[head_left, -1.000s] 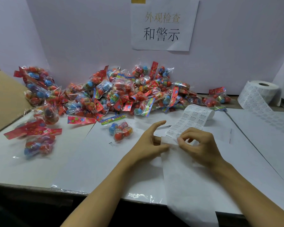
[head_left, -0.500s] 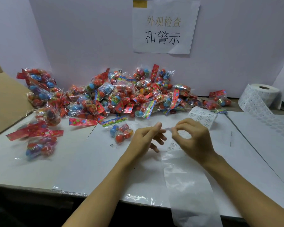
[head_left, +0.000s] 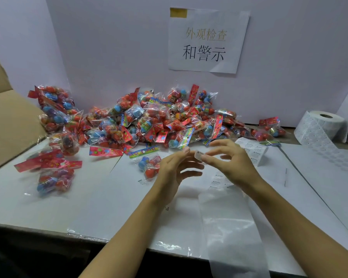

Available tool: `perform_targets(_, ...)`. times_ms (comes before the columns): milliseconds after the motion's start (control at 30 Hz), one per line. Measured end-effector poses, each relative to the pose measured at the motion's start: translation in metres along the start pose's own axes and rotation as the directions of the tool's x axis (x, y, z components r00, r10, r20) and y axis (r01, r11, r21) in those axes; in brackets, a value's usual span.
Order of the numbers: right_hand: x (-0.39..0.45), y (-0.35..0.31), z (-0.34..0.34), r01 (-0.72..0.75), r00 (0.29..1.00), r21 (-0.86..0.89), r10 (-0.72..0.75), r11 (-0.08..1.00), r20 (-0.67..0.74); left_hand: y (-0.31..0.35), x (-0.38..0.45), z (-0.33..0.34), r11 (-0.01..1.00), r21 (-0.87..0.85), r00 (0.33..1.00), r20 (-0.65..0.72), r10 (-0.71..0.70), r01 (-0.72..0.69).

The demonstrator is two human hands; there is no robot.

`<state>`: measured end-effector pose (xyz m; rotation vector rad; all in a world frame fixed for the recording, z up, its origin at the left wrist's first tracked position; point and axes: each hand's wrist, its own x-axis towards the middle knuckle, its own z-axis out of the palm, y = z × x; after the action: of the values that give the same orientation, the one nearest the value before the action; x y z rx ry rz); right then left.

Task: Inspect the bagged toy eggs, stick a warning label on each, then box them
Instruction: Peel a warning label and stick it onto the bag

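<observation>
Now the right hand (head_left: 232, 165) pinches a peeled warning label (head_left: 198, 155) lifted off the strip (head_left: 219, 180), left hand (head_left: 174, 170) released.

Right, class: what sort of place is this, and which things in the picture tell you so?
Probably a packing or inspection station in a small factory: a heap of bagged toy eggs on the table, a roll of labels, a printed sign on the wall and a cardboard box alongside.

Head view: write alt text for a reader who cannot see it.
Two hands hold a small warning label between them above a white table, right hand pinching it, left hand open beside it. Behind lie a pile of bagged toy eggs and a label roll.
</observation>
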<state>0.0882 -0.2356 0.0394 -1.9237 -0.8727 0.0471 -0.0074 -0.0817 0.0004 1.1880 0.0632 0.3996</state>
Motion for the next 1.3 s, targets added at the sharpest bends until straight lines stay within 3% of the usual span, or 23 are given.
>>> perform_targets(100,0.005,0.002,-0.001,-0.012,0.999,0.004,0.011,1.0,0.042,0.0,-0.001,0.001,1.0,0.029,1.0,0.019,0.005,-0.006)
perform_targets(133,0.006,0.002,0.001,-0.001,1.0,0.039,0.002,0.999,-0.024,-0.001,-0.001,0.001,0.998,0.062,1.0,-0.002,0.022,-0.022)
perform_targets(200,0.008,0.001,0.003,0.051,0.95,0.199,0.013,0.979,-0.312,-0.003,0.001,-0.001,0.962,0.253,0.978,-0.148,0.148,-0.107)
perform_targets(233,0.01,0.0,0.002,0.095,0.884,0.279,0.048,0.956,-0.465,-0.002,0.002,-0.004,0.9,0.411,0.93,-0.255,0.265,-0.143)
perform_targets(300,0.013,-0.001,-0.002,0.165,0.795,0.356,0.089,0.92,-0.6,-0.001,0.007,-0.014,0.732,0.678,0.737,-0.456,0.498,-0.075)
perform_targets(367,0.014,-0.002,-0.002,0.183,0.822,0.367,0.062,0.912,-0.566,0.004,0.01,-0.034,0.628,0.742,0.551,-0.635,0.542,0.236)
perform_targets(400,0.014,-0.004,0.0,0.179,0.847,0.358,0.041,0.916,-0.53,0.006,0.01,-0.045,0.588,0.695,0.528,-0.709,0.467,0.413)
perform_targets(467,0.016,-0.005,0.005,0.143,0.894,0.346,0.029,0.927,-0.448,0.009,0.008,-0.063,0.476,0.608,0.559,-0.788,0.259,0.636)
perform_targets(500,0.018,-0.006,0.007,0.109,0.918,0.365,0.047,0.925,-0.395,0.008,0.007,-0.067,0.413,0.617,0.593,-0.779,0.201,0.67)
perform_targets(567,0.023,-0.009,0.011,0.017,0.966,0.442,0.1,0.897,-0.239,0.003,0.008,-0.067,0.344,0.687,0.677,-0.716,0.169,0.64)
perform_targets(633,0.024,-0.01,0.017,-0.07,0.984,0.479,0.14,0.875,-0.113,0.0,0.011,-0.062,0.354,0.748,0.743,-0.644,0.184,0.561)
perform_targets(667,0.023,-0.009,0.022,-0.096,0.984,0.465,0.154,0.88,-0.088,0.0,0.012,-0.059,0.39,0.766,0.766,-0.611,0.198,0.511)
perform_targets(733,0.017,-0.001,0.034,-0.117,0.984,0.391,0.159,0.913,-0.077,0.001,0.012,-0.056,0.601,0.726,0.821,-0.537,0.194,0.334)
perform_targets(800,0.009,0.01,0.043,-0.124,0.983,0.321,0.16,0.939,-0.089,0.005,0.009,-0.052,0.848,0.515,0.884,-0.446,0.139,0.126)
perform_targets(833,0.005,0.015,0.046,-0.128,0.982,0.308,0.164,0.943,-0.097,0.006,0.007,-0.049,0.917,0.395,0.911,-0.395,0.121,0.049)
perform_targets(933,-0.001,0.019,0.044,-0.168,0.974,0.389,0.212,0.906,-0.073,0.009,0.007,-0.04,0.973,0.228,0.953,-0.29,0.088,-0.02)
perform_targets(1033,-0.005,0.017,0.039,-0.198,0.97,0.485,0.242,0.852,-0.028,0.008,0.008,-0.033,0.992,0.126,0.976,-0.217,0.007,0.021)
perform_targets(1300,-0.005,0.025,0.035,-0.175,0.972,0.568,0.234,0.804,-0.032,-0.002,0.001,-0.016,0.976,0.21,0.999,-0.007,-0.049,0.05)
